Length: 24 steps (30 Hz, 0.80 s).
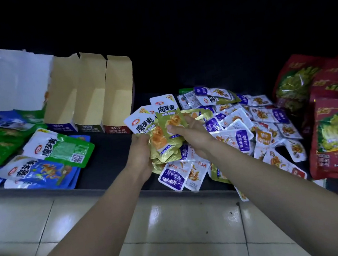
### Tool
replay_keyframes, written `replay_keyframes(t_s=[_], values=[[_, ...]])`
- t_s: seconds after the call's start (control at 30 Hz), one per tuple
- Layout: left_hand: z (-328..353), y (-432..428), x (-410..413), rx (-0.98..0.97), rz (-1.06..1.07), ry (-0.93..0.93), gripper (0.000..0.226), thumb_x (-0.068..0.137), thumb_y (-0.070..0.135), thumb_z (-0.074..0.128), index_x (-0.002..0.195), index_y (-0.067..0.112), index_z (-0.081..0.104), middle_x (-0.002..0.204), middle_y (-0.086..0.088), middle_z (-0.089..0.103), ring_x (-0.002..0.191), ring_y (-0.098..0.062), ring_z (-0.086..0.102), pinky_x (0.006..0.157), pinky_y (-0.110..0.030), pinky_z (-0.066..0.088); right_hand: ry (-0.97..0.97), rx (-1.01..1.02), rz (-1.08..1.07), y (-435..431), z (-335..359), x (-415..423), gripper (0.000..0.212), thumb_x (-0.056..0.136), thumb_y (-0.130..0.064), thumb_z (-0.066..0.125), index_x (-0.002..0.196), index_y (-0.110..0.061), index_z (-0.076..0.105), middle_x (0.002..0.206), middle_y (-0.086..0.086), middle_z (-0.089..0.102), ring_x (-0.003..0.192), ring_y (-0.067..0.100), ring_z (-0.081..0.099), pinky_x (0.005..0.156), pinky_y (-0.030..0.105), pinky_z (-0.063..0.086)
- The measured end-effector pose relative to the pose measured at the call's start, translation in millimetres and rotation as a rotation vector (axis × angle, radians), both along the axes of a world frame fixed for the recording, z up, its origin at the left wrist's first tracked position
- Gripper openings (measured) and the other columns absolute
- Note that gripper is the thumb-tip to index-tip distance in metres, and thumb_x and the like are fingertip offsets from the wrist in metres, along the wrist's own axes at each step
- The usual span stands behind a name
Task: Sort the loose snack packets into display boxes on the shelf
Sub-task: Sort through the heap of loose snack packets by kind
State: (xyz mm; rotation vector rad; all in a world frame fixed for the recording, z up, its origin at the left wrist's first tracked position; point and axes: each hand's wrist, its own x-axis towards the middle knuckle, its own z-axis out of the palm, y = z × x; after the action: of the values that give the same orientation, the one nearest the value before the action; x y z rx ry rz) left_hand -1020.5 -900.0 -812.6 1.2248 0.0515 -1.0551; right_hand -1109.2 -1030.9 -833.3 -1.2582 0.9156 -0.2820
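Observation:
Both of my hands hold a fanned stack of white-and-gold snack packets above the dark shelf. My left hand grips the stack from the lower left. My right hand pinches the top packet with the thumb on its face. A heap of loose small packets, purple, white and gold, lies just right of and under my hands. Three open display boxes with tan insides stand side by side at the back left, and they look empty.
Larger green and blue packets lie flat on the shelf's left, under a torn white carton flap. Big red bags are stacked at the right. Pale floor tiles lie below the shelf edge. The shelf's back is dark.

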Motion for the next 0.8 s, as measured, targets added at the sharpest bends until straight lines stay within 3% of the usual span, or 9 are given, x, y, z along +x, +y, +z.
replay_keyframes(t_s=[0.17, 0.23, 0.33, 0.5, 0.6, 0.63, 0.7, 0.73, 0.8], values=[[-3.6, 3.7, -3.8, 0.015, 0.064, 0.008, 0.033, 0.089, 0.006, 0.066, 0.120, 0.007, 0.055, 0.104, -0.012, 0.071, 0.075, -0.021, 0.072, 0.055, -0.031, 0.057, 0.013, 0.068, 0.087, 14.0, 6.0, -6.4, 0.113, 0.065, -0.050, 0.085, 0.154, -0.020, 0.021, 0.152, -0.001, 0.039, 0.137, 0.022, 0.041, 0.116, 0.046, 0.031], [-1.4, 6.2, -3.9, -0.015, 0.021, 0.054, 0.026, 0.091, 0.009, 0.065, 0.117, 0.007, 0.062, 0.106, -0.014, 0.072, 0.079, -0.023, 0.073, 0.058, -0.033, 0.058, 0.029, 0.079, 0.118, 13.9, 1.2, -9.9, 0.122, 0.049, -0.062, 0.089, 0.149, -0.019, 0.034, 0.146, -0.001, 0.048, 0.133, 0.022, 0.047, 0.113, 0.047, 0.035], [2.2, 10.7, -1.5, -0.065, -0.041, 0.186, 0.029, 0.097, 0.020, 0.049, 0.122, 0.014, 0.062, 0.112, -0.012, 0.072, 0.088, -0.027, 0.072, 0.065, -0.037, 0.058, 0.010, 0.072, 0.097, 16.2, -3.1, -14.2, 0.103, 0.046, -0.059, 0.089, 0.134, -0.018, 0.053, 0.130, -0.002, 0.063, 0.123, 0.020, 0.056, 0.110, 0.048, 0.039], [2.9, 17.0, -3.3, -0.117, -0.031, 0.068, 0.040, 0.095, -0.002, 0.047, 0.126, 0.022, 0.052, 0.112, -0.009, 0.070, 0.088, -0.025, 0.072, 0.068, -0.044, 0.059, 0.000, 0.088, 0.138, 30.0, 12.3, -13.0, 0.060, 0.080, -0.032, 0.079, 0.133, -0.022, 0.053, 0.125, 0.000, 0.064, 0.119, 0.021, 0.059, 0.109, 0.046, 0.041], [1.8, 20.9, -2.1, -0.077, -0.014, 0.010, 0.044, 0.093, -0.005, 0.055, 0.131, 0.017, 0.051, 0.116, -0.010, 0.070, 0.096, -0.028, 0.071, 0.065, -0.040, 0.059, 0.009, 0.062, 0.204, 31.8, 15.4, -12.6, 0.068, 0.081, -0.034, 0.077, 0.140, -0.023, 0.045, 0.132, -0.001, 0.060, 0.122, 0.019, 0.056, 0.108, 0.041, 0.042], [1.9, 22.8, -0.6, -0.053, -0.001, 0.003, 0.043, 0.092, -0.004, 0.058, 0.131, 0.015, 0.053, 0.117, -0.011, 0.069, 0.099, -0.030, 0.070, 0.067, -0.041, 0.060, 0.032, 0.039, 0.204, 31.1, 15.8, -12.9, 0.061, 0.082, -0.032, 0.077, 0.135, -0.021, 0.050, 0.127, -0.002, 0.062, 0.118, 0.017, 0.058, 0.104, 0.036, 0.045], [0.8, 26.8, 1.9, -0.002, 0.022, 0.006, 0.040, 0.090, -0.002, 0.063, 0.127, 0.011, 0.057, 0.115, -0.012, 0.070, 0.099, -0.031, 0.070, 0.074, -0.044, 0.059, 0.051, -0.002, 0.200, 29.9, 16.8, -14.0, 0.023, 0.088, -0.021, 0.072, 0.109, -0.020, 0.062, 0.107, -0.005, 0.068, 0.105, 0.014, 0.063, 0.090, 0.023, 0.049], [0.0, 29.0, 2.7, 0.015, 0.035, 0.013, 0.037, 0.089, 0.000, 0.064, 0.125, 0.009, 0.059, 0.114, -0.013, 0.070, 0.098, -0.031, 0.070, 0.076, -0.044, 0.059, 0.051, 0.006, 0.184, 29.1, 15.5, -14.4, 0.016, 0.089, -0.019, 0.071, 0.103, -0.019, 0.064, 0.105, -0.004, 0.069, 0.105, 0.016, 0.064, 0.088, 0.023, 0.050], [-0.4, 33.9, 3.8, 0.025, 0.068, 0.028, 0.033, 0.089, 0.003, 0.066, 0.121, 0.009, 0.062, 0.111, -0.012, 0.072, 0.096, -0.030, 0.070, 0.076, -0.044, 0.058, 0.055, 0.020, 0.146, 31.4, 16.3, -13.6, 0.032, 0.087, -0.022, 0.072, 0.117, -0.016, 0.062, 0.117, 0.000, 0.068, 0.118, 0.021, 0.060, 0.091, 0.028, 0.051]])
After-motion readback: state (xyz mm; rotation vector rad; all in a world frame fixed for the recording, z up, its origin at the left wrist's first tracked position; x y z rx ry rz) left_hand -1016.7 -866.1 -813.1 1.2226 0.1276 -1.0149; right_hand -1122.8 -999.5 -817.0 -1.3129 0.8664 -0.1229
